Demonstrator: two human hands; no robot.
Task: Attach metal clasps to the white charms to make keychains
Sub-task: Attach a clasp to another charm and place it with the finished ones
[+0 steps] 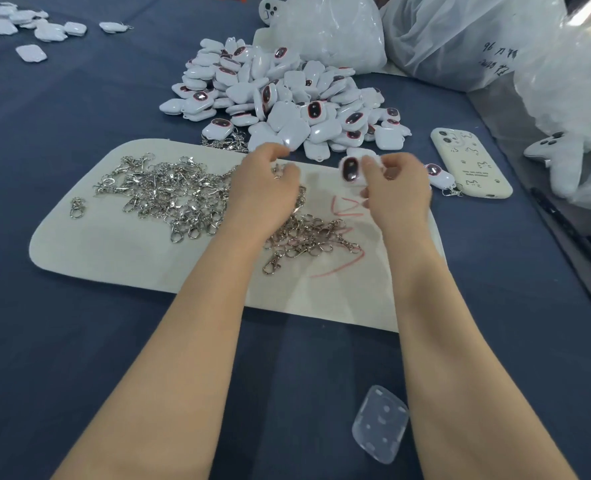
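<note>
A dark blue cloth covers the table [79,341], with a pale mat [114,258] at centre frame. Metal clasps [169,195] lie heaped on the mat's left and middle. Behind it, at upper centre, rises a pile of white charms [280,98], backed by clear plastic bags [460,39] at upper right. The right hand [396,188] holds one white charm [351,168] in its fingers above the mat's far edge. The left hand [264,183] curls its fingers narrowly around a small clasp [277,172]. A cased phone [470,161] lies at right; a clear case [380,424] sits on bare cloth at lower centre.
</note>
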